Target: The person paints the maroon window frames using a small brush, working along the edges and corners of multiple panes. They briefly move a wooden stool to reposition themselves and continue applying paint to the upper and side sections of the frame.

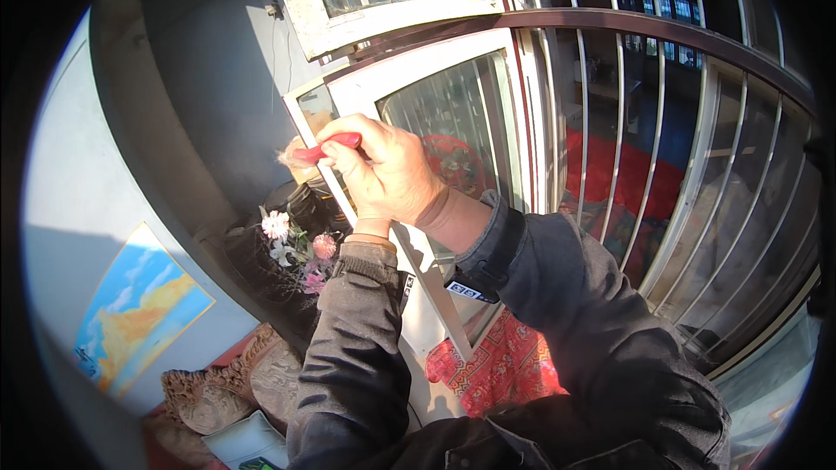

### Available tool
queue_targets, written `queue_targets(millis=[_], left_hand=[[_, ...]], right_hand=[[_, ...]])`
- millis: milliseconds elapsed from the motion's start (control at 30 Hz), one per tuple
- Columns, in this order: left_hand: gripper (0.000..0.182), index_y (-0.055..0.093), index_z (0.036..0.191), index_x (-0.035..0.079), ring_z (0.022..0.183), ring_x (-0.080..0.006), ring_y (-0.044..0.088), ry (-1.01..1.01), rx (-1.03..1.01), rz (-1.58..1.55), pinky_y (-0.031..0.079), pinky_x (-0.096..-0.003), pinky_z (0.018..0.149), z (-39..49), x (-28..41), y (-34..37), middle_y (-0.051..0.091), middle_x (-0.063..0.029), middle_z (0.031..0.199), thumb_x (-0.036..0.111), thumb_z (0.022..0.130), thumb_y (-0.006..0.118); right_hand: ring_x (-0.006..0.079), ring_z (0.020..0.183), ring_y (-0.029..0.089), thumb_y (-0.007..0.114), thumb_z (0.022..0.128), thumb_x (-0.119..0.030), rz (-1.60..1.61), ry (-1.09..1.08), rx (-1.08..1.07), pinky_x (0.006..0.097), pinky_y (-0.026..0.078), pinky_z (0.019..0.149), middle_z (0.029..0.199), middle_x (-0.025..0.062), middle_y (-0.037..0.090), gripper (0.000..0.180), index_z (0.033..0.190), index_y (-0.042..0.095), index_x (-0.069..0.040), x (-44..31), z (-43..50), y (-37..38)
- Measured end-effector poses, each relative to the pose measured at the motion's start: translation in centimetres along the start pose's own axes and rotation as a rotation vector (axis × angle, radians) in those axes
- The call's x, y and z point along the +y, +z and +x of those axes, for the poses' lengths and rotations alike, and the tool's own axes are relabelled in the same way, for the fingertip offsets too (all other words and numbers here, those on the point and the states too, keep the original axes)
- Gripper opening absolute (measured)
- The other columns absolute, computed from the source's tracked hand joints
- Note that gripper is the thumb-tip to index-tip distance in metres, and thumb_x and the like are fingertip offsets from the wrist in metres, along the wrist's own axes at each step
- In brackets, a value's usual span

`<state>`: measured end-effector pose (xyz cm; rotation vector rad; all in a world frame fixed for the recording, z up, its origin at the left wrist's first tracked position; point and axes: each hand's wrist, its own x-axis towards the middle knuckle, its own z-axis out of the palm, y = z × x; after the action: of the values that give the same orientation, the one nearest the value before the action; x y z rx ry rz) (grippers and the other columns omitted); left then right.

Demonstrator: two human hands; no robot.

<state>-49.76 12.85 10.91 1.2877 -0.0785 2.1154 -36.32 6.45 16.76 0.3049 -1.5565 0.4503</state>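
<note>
My right hand [398,163] is closed around a short red handle [345,140], with thumb and index finger pinching it. Pale, frayed bristles [286,155] stick out at its left end, so it looks like a small brush. They lie against the narrow edge of an opened white casement window sash [353,86]. My left hand [373,227] is behind the right one; mostly its wrist shows, and its fingers and whatever they hold are hidden. The sash's glass pane [450,104] reflects a red rounded pattern.
A second white sash [405,16] stands above. White vertical bars [620,137] and a dark red crossbar [588,17] cover the window on the right. Artificial flowers [323,246] are left of my wrists. Below are red patterned cloth [503,365], carved sofa parts [215,398] and a cushion [248,440].
</note>
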Motion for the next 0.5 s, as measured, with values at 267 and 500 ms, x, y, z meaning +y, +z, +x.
queue_targets(millis=[267,500], left_hand=[[0.043,0.052,0.112,-0.007,0.092,-0.0406,0.071,0.346,0.038,1.465,0.054,-0.0434,0.083,-1.0,1.3,0.3,0.070,-0.0263,0.097,0.029,0.096,0.069],[0.055,0.036,0.150,-0.003,0.116,-0.0297,0.061,0.213,-0.045,1.394,0.048,-0.0399,0.100,-8.6,1.4,-1.7,0.060,-0.0212,0.131,0.027,0.106,0.048]], right_hand=[[0.0185,0.089,0.073,0.046,0.111,-0.026,0.215,0.587,0.251,0.0278,0.061,0.078,0.109,0.0160,0.071,0.033,0.116,0.061,0.003,-4.5,-10.7,-7.8],[0.0223,0.083,0.074,0.052,0.109,-0.027,0.168,0.990,0.724,0.0329,0.062,0.077,0.099,0.0149,0.073,0.031,0.111,0.064,0.001,-7.7,-26.5,-20.2]])
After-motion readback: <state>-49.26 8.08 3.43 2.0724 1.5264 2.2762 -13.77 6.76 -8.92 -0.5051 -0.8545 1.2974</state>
